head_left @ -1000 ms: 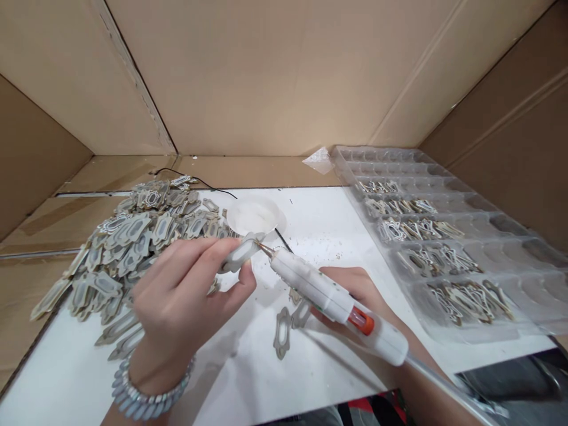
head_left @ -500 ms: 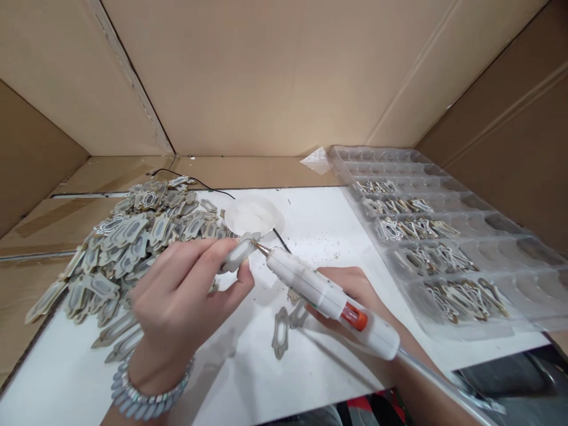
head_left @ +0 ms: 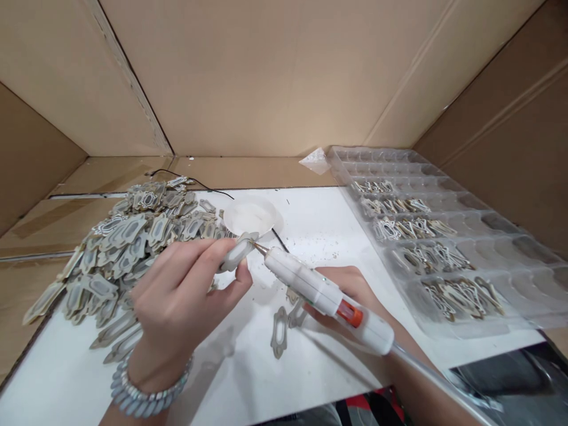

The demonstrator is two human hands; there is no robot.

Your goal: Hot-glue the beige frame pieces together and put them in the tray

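Note:
Between the thumb and fingers of my left hand [head_left: 184, 296] is a small flat grey frame-shaped plate [head_left: 238, 253], held tilted above the table. My right hand [head_left: 344, 296] grips a white pen-shaped tool [head_left: 306, 281] with a pointed metal tip, an orange part and a tube at its rear. The tip meets or nearly meets the plate's upper right end; contact is too small to make out. Most of my right fingers are hidden behind the tool. Below the hands, a loose grey plate [head_left: 279, 332] lies on the white table, with others partly under my right hand.
A big heap of similar plates [head_left: 128, 236] covers the left side. Behind my hands sits a round white dish [head_left: 249, 214]. On the right, a clear compartment tray [head_left: 510, 278] holds several rows of plates. Cardboard walls [head_left: 275, 77] enclose the table. Small crumbs [head_left: 331, 255] dot the surface.
The view has shifted very slightly. Both hands keep their grips, and the tool tip stays at the plate's end with hardly any visible movement.

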